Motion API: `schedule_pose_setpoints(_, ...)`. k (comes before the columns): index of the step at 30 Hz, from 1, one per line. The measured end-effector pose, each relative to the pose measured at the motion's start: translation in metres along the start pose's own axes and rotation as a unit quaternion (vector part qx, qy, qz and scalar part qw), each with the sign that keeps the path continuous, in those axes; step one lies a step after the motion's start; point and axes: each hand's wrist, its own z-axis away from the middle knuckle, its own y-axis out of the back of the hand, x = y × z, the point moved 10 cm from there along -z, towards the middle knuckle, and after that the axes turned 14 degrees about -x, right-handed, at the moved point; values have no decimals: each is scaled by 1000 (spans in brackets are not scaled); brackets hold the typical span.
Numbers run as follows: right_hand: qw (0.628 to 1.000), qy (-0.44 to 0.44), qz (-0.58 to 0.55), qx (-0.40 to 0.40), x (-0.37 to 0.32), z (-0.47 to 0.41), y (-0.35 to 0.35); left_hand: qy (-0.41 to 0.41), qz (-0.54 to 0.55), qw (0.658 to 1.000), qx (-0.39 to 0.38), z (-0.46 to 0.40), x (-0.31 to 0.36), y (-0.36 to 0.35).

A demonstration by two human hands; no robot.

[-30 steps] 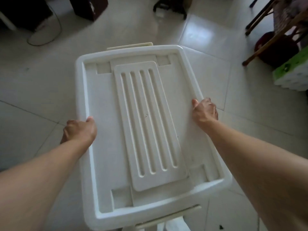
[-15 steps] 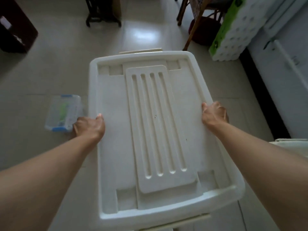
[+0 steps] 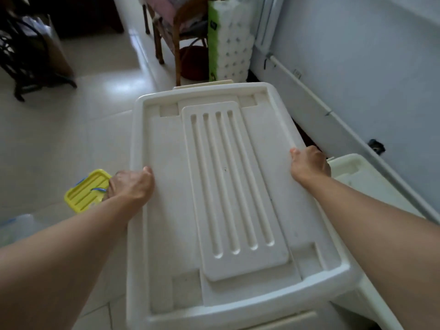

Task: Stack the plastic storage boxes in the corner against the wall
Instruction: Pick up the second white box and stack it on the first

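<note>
A large white plastic storage box (image 3: 171, 222) with a ribbed lid fills the middle of the view, carried above the floor. My left hand (image 3: 132, 185) grips its left rim with fingers curled under the edge. My right hand (image 3: 309, 164) grips the right rim the same way. A second white storage box (image 3: 366, 177) stands on the floor at the right, against the pale wall (image 3: 369, 67), partly hidden by my right arm and the carried box.
A small box with a yellow lid (image 3: 83, 191) lies on the tiled floor at the left, a clear blue-trimmed container (image 3: 16, 226) nearer me. Behind stand a wooden chair (image 3: 176, 32), a green-edged pack of paper rolls (image 3: 228, 41) and dark furniture (image 3: 26, 51).
The view has swung right while both hands kept their grip on the box. The wall and the second white box have come into view; the box is now nearer the wall.
</note>
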Motion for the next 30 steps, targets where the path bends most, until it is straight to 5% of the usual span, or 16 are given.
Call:
schedule_pose_setpoints(10,986,-123,-67,85,138,-6,69,-128,-86,987,-36,35,142,-55)
schedule_pose_setpoints(30,974,-189,-72,106,355,-87,177,-133,-92,983,-83,152,298,-229)
